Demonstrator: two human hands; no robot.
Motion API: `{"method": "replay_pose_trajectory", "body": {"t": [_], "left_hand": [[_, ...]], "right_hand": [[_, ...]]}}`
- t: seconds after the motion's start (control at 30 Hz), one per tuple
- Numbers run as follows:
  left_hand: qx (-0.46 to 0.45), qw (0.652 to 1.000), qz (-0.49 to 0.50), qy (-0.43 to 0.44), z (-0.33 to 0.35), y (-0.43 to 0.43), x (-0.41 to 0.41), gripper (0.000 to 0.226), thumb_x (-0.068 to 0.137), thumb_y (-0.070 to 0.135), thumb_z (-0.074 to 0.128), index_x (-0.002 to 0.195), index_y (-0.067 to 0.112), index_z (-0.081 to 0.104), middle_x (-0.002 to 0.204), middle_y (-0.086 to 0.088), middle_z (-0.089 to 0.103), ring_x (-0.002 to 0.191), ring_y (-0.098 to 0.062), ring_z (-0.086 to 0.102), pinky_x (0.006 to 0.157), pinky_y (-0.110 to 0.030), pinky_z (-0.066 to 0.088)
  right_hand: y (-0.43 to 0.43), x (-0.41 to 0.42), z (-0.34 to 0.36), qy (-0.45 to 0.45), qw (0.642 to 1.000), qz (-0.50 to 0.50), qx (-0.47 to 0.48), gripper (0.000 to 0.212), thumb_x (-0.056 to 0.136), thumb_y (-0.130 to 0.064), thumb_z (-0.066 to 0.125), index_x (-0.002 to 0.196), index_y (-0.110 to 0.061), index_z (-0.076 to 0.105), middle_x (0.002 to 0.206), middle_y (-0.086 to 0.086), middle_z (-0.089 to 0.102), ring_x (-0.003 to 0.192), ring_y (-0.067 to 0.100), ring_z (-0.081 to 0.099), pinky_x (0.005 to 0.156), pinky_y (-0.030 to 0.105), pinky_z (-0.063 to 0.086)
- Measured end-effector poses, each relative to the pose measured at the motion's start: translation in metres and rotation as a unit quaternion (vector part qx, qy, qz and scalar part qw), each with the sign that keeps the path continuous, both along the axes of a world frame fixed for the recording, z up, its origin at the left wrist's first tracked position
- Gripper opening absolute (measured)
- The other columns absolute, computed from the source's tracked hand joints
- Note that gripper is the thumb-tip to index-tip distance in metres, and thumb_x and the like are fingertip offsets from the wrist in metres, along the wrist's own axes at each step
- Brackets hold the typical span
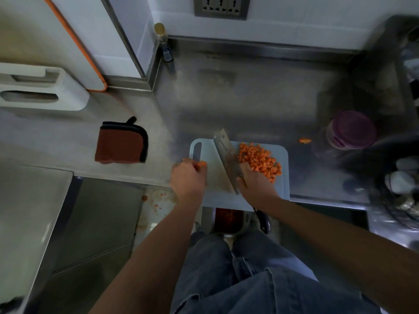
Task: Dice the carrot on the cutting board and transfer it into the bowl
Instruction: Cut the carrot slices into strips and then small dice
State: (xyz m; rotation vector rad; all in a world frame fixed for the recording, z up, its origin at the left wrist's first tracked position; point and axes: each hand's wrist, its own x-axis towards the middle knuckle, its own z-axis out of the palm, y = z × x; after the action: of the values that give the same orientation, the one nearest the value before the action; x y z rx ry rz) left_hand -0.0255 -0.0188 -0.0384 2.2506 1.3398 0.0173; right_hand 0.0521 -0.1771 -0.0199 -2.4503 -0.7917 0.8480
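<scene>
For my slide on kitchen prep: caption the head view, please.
Dicing: left hand holds carrot pieces, right hand grips the cleaver beside the diced carrot pile on the cutting board.
</scene>
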Motion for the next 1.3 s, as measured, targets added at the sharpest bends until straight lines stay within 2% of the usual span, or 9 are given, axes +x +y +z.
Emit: {"method": "replay_pose_trajectory", "body": {"t": [0.17, 0.4, 0.5, 0.6, 0.77, 0.93, 1.1, 1.2, 1.3], "left_hand": [[-0.018, 0.999, -0.028, 0.034, 0.005, 0.004, 0.013, 0.021, 0.089, 0.034, 0.058, 0.088, 0.016, 0.067, 0.08, -0.005, 0.066, 0.085, -0.024, 0.061, 0.062, -0.032, 0.044], [0.047, 0.993, -0.09, 0.054, 0.003, 0.003, 0.021, 0.029, 0.092, 0.027, 0.056, 0.116, 0.014, 0.063, 0.084, -0.009, 0.063, 0.091, -0.027, 0.057, 0.071, -0.039, 0.05], [0.058, 0.989, -0.122, 0.059, 0.002, 0.002, 0.025, 0.022, 0.093, 0.024, 0.054, 0.109, 0.015, 0.068, 0.09, -0.007, 0.066, 0.092, -0.025, 0.056, 0.069, -0.034, 0.046], [0.033, 0.985, -0.168, 0.037, 0.001, -0.005, 0.027, 0.013, 0.09, 0.017, 0.059, 0.093, 0.016, 0.072, 0.107, -0.007, 0.064, 0.102, -0.026, 0.054, 0.075, -0.033, 0.046], [0.036, 0.958, -0.283, 0.039, -0.005, -0.023, 0.027, 0.023, 0.088, 0.001, 0.052, 0.1, 0.013, 0.067, 0.105, -0.004, 0.058, 0.111, -0.022, 0.047, 0.083, -0.027, 0.044], [0.018, 0.964, -0.263, 0.038, -0.002, -0.026, 0.021, 0.024, 0.09, 0.008, 0.055, 0.112, 0.016, 0.061, 0.112, -0.004, 0.057, 0.114, -0.023, 0.048, 0.086, -0.03, 0.044], [-0.064, 0.986, -0.151, 0.012, -0.002, -0.024, 0.012, 0.029, 0.09, 0.038, 0.063, 0.11, 0.017, 0.064, 0.1, -0.002, 0.067, 0.093, -0.021, 0.064, 0.078, -0.032, 0.05], [-0.094, 0.991, -0.093, 0.012, -0.001, -0.027, 0.011, 0.028, 0.088, 0.043, 0.064, 0.086, 0.015, 0.067, 0.076, 0.001, 0.065, 0.077, -0.02, 0.065, 0.063, -0.027, 0.044], [-0.122, 0.99, -0.057, 0.031, 0.001, -0.03, 0.014, 0.043, 0.087, 0.045, 0.063, 0.057, 0.015, 0.058, 0.052, 0.003, 0.051, 0.053, -0.016, 0.055, 0.05, -0.026, 0.034]], "right_hand": [[0.004, 0.001, 0.002, -0.001, 1.0, 0.013, -0.01, 0.027, 0.1, -0.02, 0.04, 0.126, -0.012, 0.038, 0.072, 0.003, 0.057, 0.058, 0.016, 0.054, 0.051, 0.032, 0.045], [0.004, 0.002, 0.0, -0.009, 1.0, 0.017, -0.015, 0.026, 0.1, -0.02, 0.041, 0.125, -0.013, 0.039, 0.07, -0.004, 0.052, 0.058, 0.01, 0.051, 0.053, 0.026, 0.041], [0.003, 0.003, 0.002, -0.008, 1.0, 0.018, -0.016, 0.024, 0.1, -0.02, 0.041, 0.123, -0.012, 0.039, 0.075, 0.0, 0.055, 0.064, 0.016, 0.056, 0.058, 0.033, 0.048], [0.0, 0.004, 0.002, -0.016, 1.0, 0.005, -0.015, 0.025, 0.1, -0.02, 0.042, 0.123, -0.012, 0.039, 0.073, -0.001, 0.054, 0.066, 0.018, 0.056, 0.055, 0.029, 0.043], [-0.006, 0.006, 0.003, -0.012, 1.0, 0.003, -0.026, 0.017, 0.099, -0.019, 0.042, 0.115, -0.013, 0.039, 0.078, 0.003, 0.058, 0.069, 0.022, 0.058, 0.06, 0.037, 0.048], [-0.008, 0.005, 0.004, -0.019, 0.999, 0.009, -0.024, 0.013, 0.099, -0.02, 0.042, 0.112, -0.016, 0.039, 0.083, 0.005, 0.061, 0.072, 0.024, 0.061, 0.067, 0.043, 0.053], [-0.008, 0.003, 0.008, -0.033, 0.999, 0.019, -0.01, 0.017, 0.1, -0.021, 0.041, 0.115, -0.014, 0.039, 0.08, 0.006, 0.059, 0.07, 0.024, 0.059, 0.064, 0.04, 0.051], [-0.008, 0.003, 0.008, -0.046, 0.998, 0.03, -0.015, 0.02, 0.1, -0.023, 0.041, 0.118, -0.014, 0.038, 0.081, 0.006, 0.059, 0.07, 0.024, 0.06, 0.065, 0.04, 0.05], [-0.008, 0.003, 0.009, -0.063, 0.997, 0.037, -0.027, 0.023, 0.1, -0.023, 0.041, 0.121, -0.014, 0.038, 0.082, 0.004, 0.059, 0.071, 0.023, 0.059, 0.064, 0.037, 0.049]]}}
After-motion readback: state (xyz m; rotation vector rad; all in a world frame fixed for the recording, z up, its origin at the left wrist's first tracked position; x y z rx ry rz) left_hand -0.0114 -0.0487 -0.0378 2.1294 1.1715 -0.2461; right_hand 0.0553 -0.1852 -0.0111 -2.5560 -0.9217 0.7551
